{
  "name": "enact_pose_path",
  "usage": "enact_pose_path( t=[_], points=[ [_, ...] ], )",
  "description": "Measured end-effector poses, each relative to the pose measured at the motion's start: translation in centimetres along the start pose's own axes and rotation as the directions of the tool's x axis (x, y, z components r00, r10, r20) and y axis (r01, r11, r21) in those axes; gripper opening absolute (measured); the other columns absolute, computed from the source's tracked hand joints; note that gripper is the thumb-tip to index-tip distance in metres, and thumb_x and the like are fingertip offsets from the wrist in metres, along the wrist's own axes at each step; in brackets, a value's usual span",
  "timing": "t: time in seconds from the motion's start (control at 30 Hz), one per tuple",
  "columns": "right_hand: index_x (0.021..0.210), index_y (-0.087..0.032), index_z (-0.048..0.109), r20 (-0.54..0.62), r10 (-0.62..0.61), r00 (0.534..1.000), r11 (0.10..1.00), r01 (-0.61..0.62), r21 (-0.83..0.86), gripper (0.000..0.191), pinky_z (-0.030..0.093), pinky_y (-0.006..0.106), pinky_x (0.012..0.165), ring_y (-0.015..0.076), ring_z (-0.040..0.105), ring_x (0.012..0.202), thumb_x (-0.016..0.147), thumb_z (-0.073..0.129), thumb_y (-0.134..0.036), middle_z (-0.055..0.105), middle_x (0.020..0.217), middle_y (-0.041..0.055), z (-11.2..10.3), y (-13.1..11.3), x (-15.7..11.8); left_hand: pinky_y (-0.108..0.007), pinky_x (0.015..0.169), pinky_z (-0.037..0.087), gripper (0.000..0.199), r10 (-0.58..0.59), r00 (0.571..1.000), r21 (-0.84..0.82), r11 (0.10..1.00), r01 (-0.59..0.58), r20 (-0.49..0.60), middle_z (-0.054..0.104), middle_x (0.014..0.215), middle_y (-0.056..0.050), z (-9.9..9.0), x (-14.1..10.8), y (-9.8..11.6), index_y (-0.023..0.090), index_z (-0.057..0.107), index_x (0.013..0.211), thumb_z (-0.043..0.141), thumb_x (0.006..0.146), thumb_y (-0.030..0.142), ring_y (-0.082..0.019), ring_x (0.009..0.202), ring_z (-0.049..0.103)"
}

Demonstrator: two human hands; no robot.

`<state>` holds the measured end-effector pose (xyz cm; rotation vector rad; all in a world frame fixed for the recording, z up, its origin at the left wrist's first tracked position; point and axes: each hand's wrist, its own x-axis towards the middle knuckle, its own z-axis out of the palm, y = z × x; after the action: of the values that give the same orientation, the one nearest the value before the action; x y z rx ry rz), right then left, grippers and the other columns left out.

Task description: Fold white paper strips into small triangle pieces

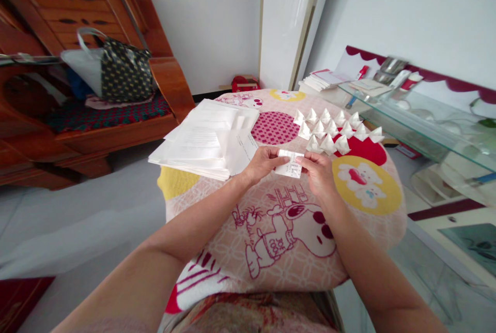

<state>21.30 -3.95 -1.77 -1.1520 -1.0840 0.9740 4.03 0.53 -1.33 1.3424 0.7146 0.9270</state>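
Note:
Between my two hands is a small folded square of white paper (pixel 289 166) with print on it, held above the table. My left hand (pixel 263 163) pinches its left edge, the thumb lying on top. On the opposite edge, my right hand (pixel 318 168) grips it the same way. Several small folded paper boats (pixel 330 128) stand in rows on the cloth just beyond my right hand. A stack of printed paper sheets (pixel 201 136) lies to the left, past my left hand.
A patterned cloth (pixel 217 266) with cartoon figures covers the round table. At the right stands a glass shelf (pixel 426 131) with a metal container and cups. On the left, a wooden bench (pixel 127 136) holds a dotted bag (pixel 126 69). A white floor-standing cabinet unit (pixel 282 33) is behind.

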Motion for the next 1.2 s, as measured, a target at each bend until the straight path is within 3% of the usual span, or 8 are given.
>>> enact_pose_path(
  t=[0.1,0.27,0.5,0.7,0.8,0.93,1.07,1.2],
  points=[
    [0.059,-0.021,0.063,0.044,0.025,0.999,0.999,-0.024,-0.024,0.026,0.048,0.028,0.053,0.0135,0.056,0.052,0.068,0.079,-0.039,0.062,0.057,-0.0015,-0.1,-0.1,0.0,-0.02,0.05,0.036,0.026,0.041,0.999,0.077,0.996,-0.041,0.009,0.061,0.06,0.0,-0.3,0.0,0.3,0.011,0.068,0.072,0.076,0.073,0.036,-0.008,0.052,0.05],
    [0.062,-0.02,0.071,0.112,0.032,0.993,0.994,-0.02,-0.105,0.021,0.043,0.026,0.048,0.0124,0.053,0.048,0.067,0.081,-0.037,0.063,0.054,-0.0006,-0.7,-1.1,0.0,-0.02,0.048,0.028,0.03,0.168,0.974,0.257,0.945,-0.203,0.15,0.048,0.056,0.004,-1.0,-0.3,1.1,0.014,0.059,0.061,0.073,0.078,0.034,-0.006,0.052,0.04],
    [0.053,-0.02,0.065,0.196,0.018,0.981,0.983,0.018,-0.182,0.034,0.036,0.025,0.044,0.0096,0.046,0.043,0.073,0.08,-0.044,0.056,0.047,-0.0017,-1.2,-1.5,-0.1,-0.023,0.049,0.023,0.043,0.274,0.951,0.344,0.888,-0.306,0.141,0.038,0.055,0.005,-1.0,-0.4,1.2,0.017,0.044,0.055,0.062,0.088,0.037,-0.006,0.052,0.032],
    [0.063,-0.019,0.071,0.183,0.075,0.98,0.99,-0.051,-0.134,0.028,0.032,0.023,0.037,0.0085,0.043,0.036,0.07,0.083,-0.043,0.055,0.044,-0.0037,-1.1,-1.4,-0.2,-0.021,0.052,0.03,0.03,0.246,0.964,0.351,0.898,-0.266,0.103,0.048,0.058,0.004,-1.2,-0.1,0.7,0.015,0.056,0.064,0.064,0.086,0.034,-0.007,0.054,0.04],
    [0.068,-0.019,0.072,0.156,0.114,0.981,0.993,-0.107,-0.053,0.026,0.041,0.024,0.039,0.0108,0.05,0.037,0.069,0.083,-0.042,0.061,0.047,-0.002,-1.1,-1.2,-0.2,-0.021,0.056,0.037,0.018,0.279,0.957,0.385,0.876,-0.29,0.085,0.058,0.065,0.003,-1.1,0.0,0.4,0.014,0.063,0.074,0.067,0.083,0.028,-0.009,0.059,0.049],
    [0.076,-0.019,0.072,0.159,0.142,0.977,0.982,-0.16,0.104,0.029,0.058,0.031,0.055,0.0174,0.067,0.053,0.067,0.085,-0.043,0.073,0.064,0.0033,-0.8,-0.8,-0.1,-0.022,0.063,0.043,0.011,0.482,0.873,0.566,0.7,-0.435,0.073,0.065,0.07,0.0,-0.7,-0.4,0.4,0.014,0.067,0.077,0.064,0.086,0.019,-0.011,0.066,0.058],
    [0.079,-0.02,0.073,0.145,0.122,0.982,0.969,-0.149,0.197,0.031,0.061,0.035,0.062,0.0175,0.068,0.056,0.07,0.083,-0.048,0.072,0.066,0.0019,-0.7,-0.6,0.1,-0.026,0.073,0.052,0.012,0.606,0.757,0.627,0.497,-0.6,0.244,0.073,0.086,-0.006,-0.5,-1.0,0.4,0.015,0.074,0.091,0.062,0.091,0.016,-0.015,0.08,0.068],
    [0.075,-0.021,0.073,0.053,0.1,0.994,0.98,-0.108,0.167,0.022,0.059,0.034,0.062,0.0164,0.066,0.06,0.06,0.086,-0.031,0.071,0.069,-0.0007,-0.9,-0.7,0.4,-0.033,0.085,0.057,0.019,0.638,0.67,0.608,0.374,-0.7,0.379,0.075,0.101,-0.01,-1.0,-0.9,0.0,0.016,0.074,0.106,0.059,0.093,0.013,-0.019,0.095,0.071]
  ],
)
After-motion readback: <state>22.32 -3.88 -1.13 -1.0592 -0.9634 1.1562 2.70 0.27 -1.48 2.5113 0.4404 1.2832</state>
